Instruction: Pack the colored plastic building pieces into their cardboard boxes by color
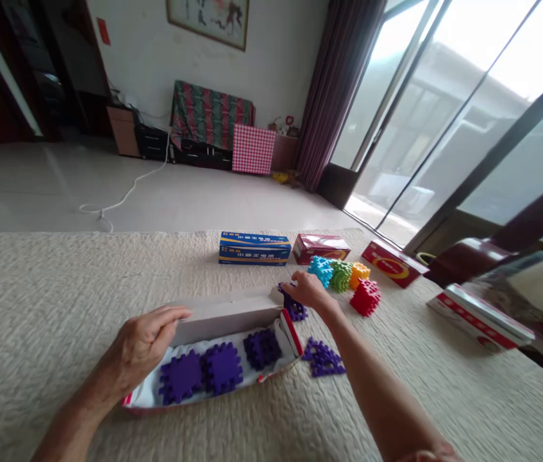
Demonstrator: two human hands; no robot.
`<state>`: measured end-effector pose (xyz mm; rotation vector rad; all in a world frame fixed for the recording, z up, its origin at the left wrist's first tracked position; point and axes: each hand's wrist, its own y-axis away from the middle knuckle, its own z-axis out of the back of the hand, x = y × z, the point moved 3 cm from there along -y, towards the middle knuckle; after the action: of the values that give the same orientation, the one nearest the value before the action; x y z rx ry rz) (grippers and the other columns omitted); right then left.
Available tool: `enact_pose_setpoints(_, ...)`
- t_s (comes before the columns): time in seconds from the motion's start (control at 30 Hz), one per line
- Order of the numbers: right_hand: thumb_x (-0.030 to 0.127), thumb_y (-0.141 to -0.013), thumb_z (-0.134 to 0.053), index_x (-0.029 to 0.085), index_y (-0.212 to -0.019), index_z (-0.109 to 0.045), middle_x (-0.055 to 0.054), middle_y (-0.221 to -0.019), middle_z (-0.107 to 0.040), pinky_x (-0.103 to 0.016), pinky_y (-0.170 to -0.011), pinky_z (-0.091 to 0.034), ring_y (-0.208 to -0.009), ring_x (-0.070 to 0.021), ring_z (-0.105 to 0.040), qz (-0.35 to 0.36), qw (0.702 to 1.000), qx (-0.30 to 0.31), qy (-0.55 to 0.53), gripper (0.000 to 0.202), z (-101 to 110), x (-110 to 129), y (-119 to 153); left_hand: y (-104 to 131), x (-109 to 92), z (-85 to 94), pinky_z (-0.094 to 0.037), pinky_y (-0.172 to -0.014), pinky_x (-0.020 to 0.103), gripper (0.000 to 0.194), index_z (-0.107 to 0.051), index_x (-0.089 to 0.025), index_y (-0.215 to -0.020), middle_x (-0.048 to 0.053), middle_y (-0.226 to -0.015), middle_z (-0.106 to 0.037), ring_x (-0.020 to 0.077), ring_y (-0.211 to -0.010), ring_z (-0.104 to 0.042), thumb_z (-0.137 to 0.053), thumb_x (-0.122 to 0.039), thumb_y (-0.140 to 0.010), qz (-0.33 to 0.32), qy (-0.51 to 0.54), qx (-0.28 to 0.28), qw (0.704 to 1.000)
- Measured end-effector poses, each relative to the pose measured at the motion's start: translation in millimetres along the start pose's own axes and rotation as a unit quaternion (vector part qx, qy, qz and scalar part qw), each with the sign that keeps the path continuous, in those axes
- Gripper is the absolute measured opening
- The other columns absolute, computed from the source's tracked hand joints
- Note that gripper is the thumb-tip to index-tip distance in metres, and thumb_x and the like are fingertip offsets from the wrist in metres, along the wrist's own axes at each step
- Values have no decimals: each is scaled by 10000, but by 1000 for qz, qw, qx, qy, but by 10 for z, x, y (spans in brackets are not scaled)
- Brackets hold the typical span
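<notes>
My left hand [149, 340] is closed over the raised lid flap of an open cardboard box [233, 308] at its left end. White lining covers the box's inside, and on it lie two solid purple interlocking tiles [222, 367] and a purple tile with cut-outs [262, 349]. Just beyond the box's right end, my right hand [307, 290] has its fingers bent onto another purple interlocking tile [295, 310], partly covered by the hand. More purple cut-out tiles [323, 358] lie on the quilted cover, below my right wrist.
Assembled cubes in blue [320, 271], green [341, 276], orange [359, 274] and red [365, 298] sit right of my right hand. Behind stand a blue box [254, 249] and a red box [322, 248]. Two more red-and-white boxes [393, 262] lie to the right.
</notes>
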<state>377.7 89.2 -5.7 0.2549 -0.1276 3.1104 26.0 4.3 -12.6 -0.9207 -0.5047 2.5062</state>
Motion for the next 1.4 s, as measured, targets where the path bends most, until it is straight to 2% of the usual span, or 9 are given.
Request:
enact_pose_setpoints(0.17,470,-805,-574,102,-956,-713,-203,-959,-723,-326,-759,-475,-936,-298,-679,-17,999,34,37,422,-88,121,-100,7,14,-9,-540,-850,212,318,-731,-227,-955,21,-982,-756,167,-929,-708,-436,-299,-861,7,-2,4,1000)
enact_pose_setpoints(0.47,311,-800,-576,53,-960,-712,-236,-973,-711,-335,-798,-475,-985,-318,-665,-16,996,64,54,332,-54,188,-160,-9,-80,44,-536,-853,235,330,-736,-201,-942,38,-972,-757,178,-927,-705,-430,-290,-855,31,7,16,999)
enact_pose_setpoints(0.57,322,-838,-541,55,-1070,-659,-225,-1032,-688,-354,-849,-461,-1035,-308,-636,-14,998,24,49,373,125,187,-7,-21,-108,51,-537,-851,244,337,-739,-192,-936,43,-962,-757,181,-914,-705,-426,-282,-850,33,9,20,999)
enact_pose_setpoints(0.67,388,-829,-573,117,-1087,-636,-166,-1013,-679,-383,-834,-470,-967,-286,-641,8,998,-62,-5,379,405,256,320,-20,-118,51,-535,-855,251,337,-739,-196,-944,40,-961,-756,177,-899,-703,-427,-275,-846,39,9,23,999)
enact_pose_setpoints(0.73,415,-814,-604,156,-1065,-629,-121,-1006,-671,-379,-823,-474,-921,-253,-638,68,990,-102,-70,362,565,375,617,-15,-121,51,-530,-866,253,335,-737,-200,-954,39,-977,-754,176,-915,-699,-427,-270,-847,42,9,25,999)
enact_pose_setpoints(0.83,412,-816,-625,198,-1027,-613,-70,-980,-655,-350,-789,-479,-870,-207,-622,166,972,-72,-147,301,632,600,1052,-10,-126,52,-526,-872,256,336,-735,-205,-953,38,-987,-752,177,-931,-695,-421,-267,-848,43,9,25,999)
enact_pose_setpoints(0.93,381,-804,-652,204,-992,-604,-64,-963,-641,-365,-781,-475,-874,-216,-603,186,970,-24,-154,262,520,754,1309,-11,-131,54,-528,-865,258,336,-733,-203,-940,39,-978,-752,177,-921,-696,-417,-267,-846,41,8,25,999)
enact_pose_setpoints(1.13,372,-802,-662,185,-975,-582,-84,-973,-618,-412,-800,-459,-883,-235,-578,171,980,-32,-98,267,314,813,1332,-12,-121,53,-526,-870,263,336,-730,-208,-949,36,-982,-752,180,-937,-691,-417,-287,-856,47,7,30,998)
enact_pose_setpoints(1.4,405,-786,-664,208,-924,-536,-91,-926,-588,-396,-724,-483,-832,-236,-572,179,973,-80,-120,273,331,817,1341,-14,-130,57,-515,-913,272,360,-732,-195,-971,50,-1023,-746,191,-968,-683,-406,-297,-857,60,9,43,997)
